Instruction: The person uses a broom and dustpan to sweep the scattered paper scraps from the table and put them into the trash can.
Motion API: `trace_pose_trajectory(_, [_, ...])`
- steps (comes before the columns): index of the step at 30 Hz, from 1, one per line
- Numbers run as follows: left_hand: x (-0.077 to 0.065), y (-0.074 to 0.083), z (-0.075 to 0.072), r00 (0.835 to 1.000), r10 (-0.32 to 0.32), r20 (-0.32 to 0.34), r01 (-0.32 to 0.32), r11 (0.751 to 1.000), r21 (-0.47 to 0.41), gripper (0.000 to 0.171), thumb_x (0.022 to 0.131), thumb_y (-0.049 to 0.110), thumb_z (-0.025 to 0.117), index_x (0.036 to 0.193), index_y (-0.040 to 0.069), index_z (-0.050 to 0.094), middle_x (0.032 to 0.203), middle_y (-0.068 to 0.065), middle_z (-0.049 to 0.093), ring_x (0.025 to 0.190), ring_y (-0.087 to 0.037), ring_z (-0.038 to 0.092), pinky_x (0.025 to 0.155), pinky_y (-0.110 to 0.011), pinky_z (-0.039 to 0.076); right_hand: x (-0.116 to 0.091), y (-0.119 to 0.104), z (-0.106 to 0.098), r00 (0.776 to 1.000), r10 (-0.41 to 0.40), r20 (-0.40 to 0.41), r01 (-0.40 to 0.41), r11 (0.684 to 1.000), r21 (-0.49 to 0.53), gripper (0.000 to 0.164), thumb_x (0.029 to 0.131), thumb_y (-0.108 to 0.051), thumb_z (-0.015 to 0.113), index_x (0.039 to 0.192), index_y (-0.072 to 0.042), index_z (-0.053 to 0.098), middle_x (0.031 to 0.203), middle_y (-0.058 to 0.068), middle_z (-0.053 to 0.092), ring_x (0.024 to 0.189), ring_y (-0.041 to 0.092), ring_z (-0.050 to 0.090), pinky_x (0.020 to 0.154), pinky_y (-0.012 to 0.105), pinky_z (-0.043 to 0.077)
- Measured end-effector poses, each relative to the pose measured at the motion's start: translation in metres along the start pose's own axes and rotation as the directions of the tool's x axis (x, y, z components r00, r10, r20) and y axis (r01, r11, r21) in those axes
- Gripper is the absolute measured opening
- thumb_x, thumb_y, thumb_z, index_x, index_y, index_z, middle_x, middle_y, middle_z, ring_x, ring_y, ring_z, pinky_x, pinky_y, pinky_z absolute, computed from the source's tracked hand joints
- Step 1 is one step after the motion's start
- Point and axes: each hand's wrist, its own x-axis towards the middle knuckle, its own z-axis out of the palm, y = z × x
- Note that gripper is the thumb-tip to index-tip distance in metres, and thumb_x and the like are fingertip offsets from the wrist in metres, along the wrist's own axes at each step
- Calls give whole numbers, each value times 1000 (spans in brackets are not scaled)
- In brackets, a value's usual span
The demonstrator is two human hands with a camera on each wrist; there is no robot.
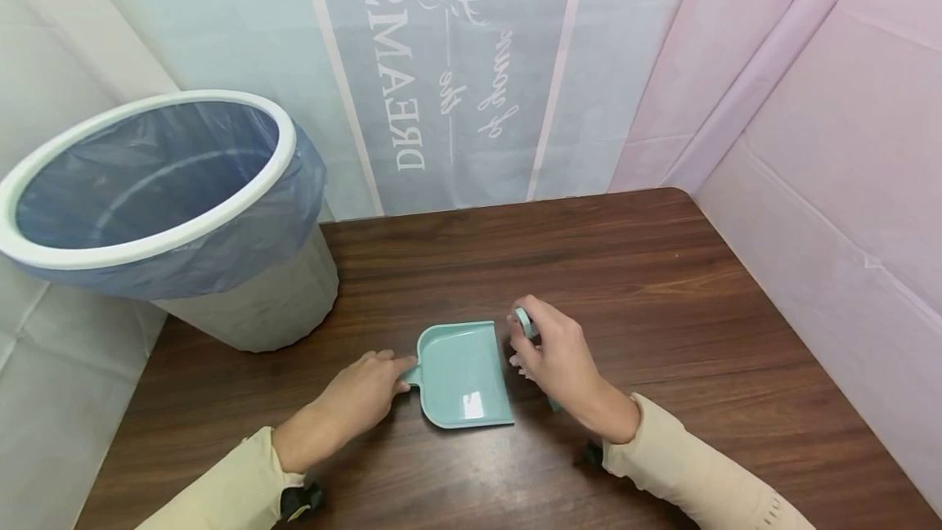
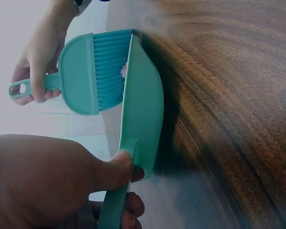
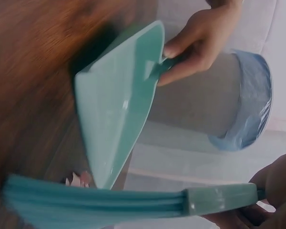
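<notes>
My left hand (image 1: 361,401) grips the handle of a mint-green dustpan (image 1: 459,370), thumb on top in the left wrist view. The dustpan lies on the table with its open edge facing right. My right hand (image 1: 565,357) holds a small matching hand brush (image 2: 78,74) by its handle. In the head view that hand hides most of the brush. Its teal bristles (image 3: 100,200) hang down beside the pan's front edge. Between the bristles and this edge lie pale pink scraps (image 3: 78,180), partly hidden; their kind cannot be told.
A tall pale bin (image 1: 283,309) lined with a blue translucent bag (image 1: 243,256) stands at the table's left. The dark wood-grain table (image 1: 662,293) meets a printed cloth (image 1: 471,105) at the back and a pale wall covering (image 1: 846,186) on the right.
</notes>
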Motion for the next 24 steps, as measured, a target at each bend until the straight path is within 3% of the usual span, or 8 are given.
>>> trace_pose_trajectory(5, [0, -1, 0, 1000, -5, 0, 5, 1000, 3, 34, 85, 18, 68, 117, 8, 64, 85, -4, 59, 81, -25, 58, 71, -36, 51, 4, -11, 8, 999, 32, 9, -32, 994, 104, 8, 90, -6, 59, 91, -12, 55, 78, -6, 54, 64, 5, 58, 53, 20, 50])
trace_pose_trajectory(10, [0, 0, 0, 1000, 4, -6, -4, 1000, 4, 34, 85, 18, 68, 117, 8, 64, 84, -5, 59, 80, -25, 59, 71, -36, 51, 5, -19, 13, 999, 46, -2, -45, 989, 143, 8, 91, -7, 58, 89, -14, 54, 77, -6, 53, 65, 5, 57, 53, 15, 48])
trace_pose_trajectory(19, [1, 0, -1, 1000, 4, 5, -4, 1000, -2, 33, 85, 18, 68, 117, 8, 64, 89, -8, 62, 88, -26, 62, 73, -38, 52, 7, -23, 16, 996, 36, -86, -16, 975, 220, 5, 91, -11, 58, 88, -11, 54, 73, -4, 50, 65, 5, 55, 52, 19, 51])
trace_pose_trajectory(24, [0, 0, -1, 1000, 7, 0, -7, 1000, -2, 34, 85, 18, 68, 117, 8, 64, 90, -7, 62, 88, -25, 62, 74, -38, 52, 9, -23, 15, 988, 27, -152, 17, 959, 282, 5, 90, -10, 60, 88, -8, 56, 73, -1, 55, 56, 8, 49, 45, 15, 44])
